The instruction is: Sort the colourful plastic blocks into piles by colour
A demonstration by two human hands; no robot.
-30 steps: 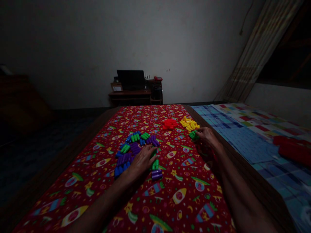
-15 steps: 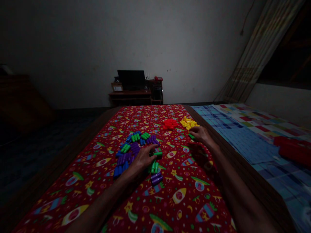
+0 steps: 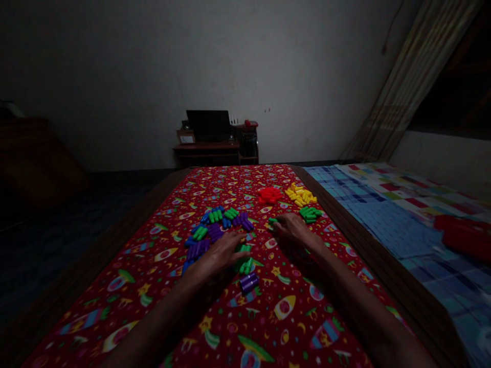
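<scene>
Small plastic pieces lie on a red patterned cloth (image 3: 215, 327). A mixed heap of blue, purple and green pieces (image 3: 215, 227) sits left of centre. My left hand (image 3: 220, 253) rests at its near edge, fingers curled over green pieces (image 3: 245, 263), with a purple piece (image 3: 249, 282) just in front. My right hand (image 3: 293, 227) is near the middle, fingertips pinching a green piece (image 3: 272, 221). A sorted green pile (image 3: 310, 213) lies to its right, a yellow pile (image 3: 300, 194) and a red pile (image 3: 269, 194) beyond.
The cloth covers a long wooden table whose right edge (image 3: 345, 225) borders a bed with a blue checked sheet (image 3: 387, 214). Red objects (image 3: 460, 235) lie on the bed. A desk with a dark screen (image 3: 209, 134) stands at the far wall.
My right hand has drawn back from the green pile by the table's right edge to the middle, leaving the pile uncovered. My left hand has shifted slightly nearer over the green pieces.
</scene>
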